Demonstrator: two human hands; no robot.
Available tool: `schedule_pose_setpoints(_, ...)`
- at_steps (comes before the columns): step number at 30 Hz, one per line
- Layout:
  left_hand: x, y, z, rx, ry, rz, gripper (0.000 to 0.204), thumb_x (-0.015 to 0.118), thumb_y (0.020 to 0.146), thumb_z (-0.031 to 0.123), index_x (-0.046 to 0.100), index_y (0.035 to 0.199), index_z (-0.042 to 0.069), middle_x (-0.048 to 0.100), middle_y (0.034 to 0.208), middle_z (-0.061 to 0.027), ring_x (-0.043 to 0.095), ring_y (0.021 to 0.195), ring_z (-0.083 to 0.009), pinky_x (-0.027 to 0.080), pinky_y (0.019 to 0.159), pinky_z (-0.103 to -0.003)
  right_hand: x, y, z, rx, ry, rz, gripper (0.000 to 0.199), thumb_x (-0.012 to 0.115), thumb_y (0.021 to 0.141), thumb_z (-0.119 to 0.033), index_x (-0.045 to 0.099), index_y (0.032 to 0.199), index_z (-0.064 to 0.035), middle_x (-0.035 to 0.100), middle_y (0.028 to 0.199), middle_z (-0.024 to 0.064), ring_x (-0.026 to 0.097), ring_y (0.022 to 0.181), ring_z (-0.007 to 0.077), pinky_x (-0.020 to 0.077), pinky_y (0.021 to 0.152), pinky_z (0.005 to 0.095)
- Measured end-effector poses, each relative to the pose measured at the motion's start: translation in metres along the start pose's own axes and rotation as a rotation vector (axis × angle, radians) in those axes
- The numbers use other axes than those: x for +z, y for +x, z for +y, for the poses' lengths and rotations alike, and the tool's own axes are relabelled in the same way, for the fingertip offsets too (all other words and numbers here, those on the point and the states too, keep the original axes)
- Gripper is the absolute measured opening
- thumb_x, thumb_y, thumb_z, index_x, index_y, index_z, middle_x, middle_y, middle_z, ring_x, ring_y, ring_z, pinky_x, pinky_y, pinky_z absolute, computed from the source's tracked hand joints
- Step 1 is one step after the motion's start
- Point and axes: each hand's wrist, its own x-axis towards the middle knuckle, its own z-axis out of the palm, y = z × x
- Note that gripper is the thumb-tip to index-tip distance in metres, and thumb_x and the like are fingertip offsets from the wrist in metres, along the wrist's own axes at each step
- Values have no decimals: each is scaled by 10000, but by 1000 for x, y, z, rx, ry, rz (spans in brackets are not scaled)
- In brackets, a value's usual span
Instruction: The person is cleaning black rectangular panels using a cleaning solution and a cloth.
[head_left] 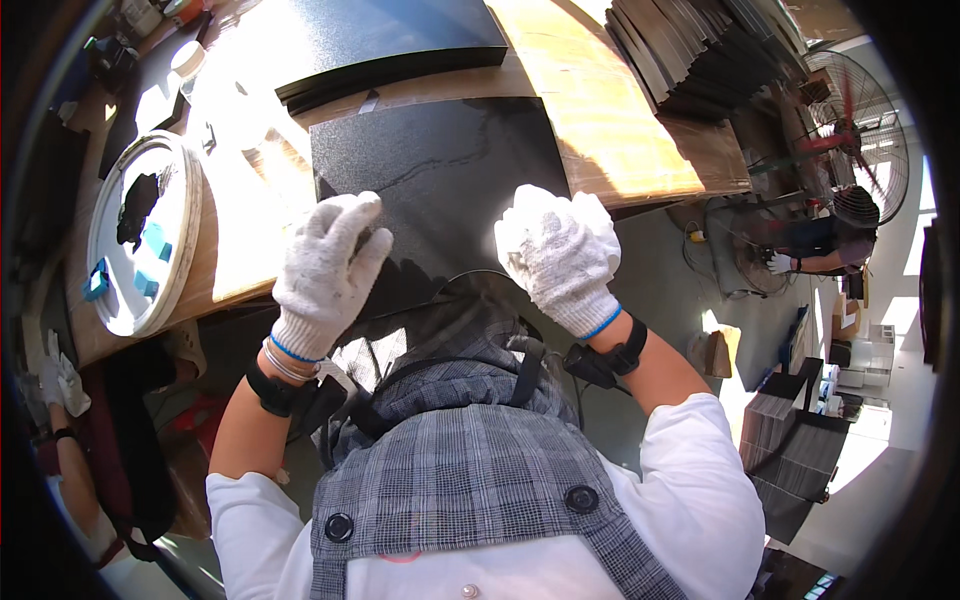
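Black panel [440,170] at upper centre of the frame, spanning between two gloved hands.

The panel lies up-frame of and between the left grip [330,265], at its lower-left side, and the right grip [560,250], overlapping its lower-right edge; neither looks clearly nearer. It seems slightly longer across the frame than up it, though the fisheye bends its edges and the near edge is partly hidden. The left grip is loosely curled, thumb apart from fingers, nothing seen between; the right's fingers are bunched, and whether they pinch the panel's edge I cannot tell. The panel is flat, dark, faintly grained, with a wavy streak; it rests at the near side of the surface [640,150], below a black stack [400,50].
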Motion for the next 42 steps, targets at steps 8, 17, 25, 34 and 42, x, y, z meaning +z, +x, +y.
schedule_pose_setpoints(8, 46, -20, 38, 212, 519, -393, 569, 599, 822, 145, 482, 1373, 72, 462, 1353, -150, 442, 1246, -368, 333, 1111, -445, 16, 48, 43, 16, -178, -326, 216, 524, 916, -289, 636, 882, -107, 624, 915, 102, 607, 921, 289, 496, 810, 414)
schedule_pose_setpoints(17, 43, -22, 37, 173, 461, -372, 498, 537, 842, 153, 520, 1336, 90, 494, 1335, -132, 482, 1227, -345, 380, 1096, -411, 20, 90, -20, -176, 110, -91, 269, 529, 906, -364, 634, 1033, -152, 651, 995, 43, 617, 986, 184, 485, 816, 400)
schedule_pose_setpoints(25, 48, -26, 31, 213, 414, -284, 483, 548, 813, 130, 533, 1293, 85, 535, 1230, -121, 521, 1135, -347, 430, 1042, -421, 27, 131, -42, -95, -5, -406, 149, 518, 908, -321, 633, 980, -260, 624, 975, 36, 619, 994, 216, 486, 782, 404)
schedule_pose_setpoints(34, 51, -27, 29, 262, 431, -201, 489, 548, 811, 149, 538, 1294, 68, 544, 1252, -126, 528, 1153, -325, 419, 1058, -436, 47, 150, 18, 181, 35, -292, 220, 489, 954, -325, 622, 1022, -165, 621, 1043, 106, 624, 939, 311, 504, 782, 454)
schedule_pose_setpoints(42, 51, -27, 31, 302, 399, -165, 477, 572, 796, 145, 560, 1263, 50, 557, 1236, -145, 555, 1123, -318, 430, 1046, -447, 49, 151, 52, 252, 37, -225, 238, 478, 985, -285, 609, 1042, -96, 622, 1053, 130, 587, 1007, 350, 481, 852, 453)
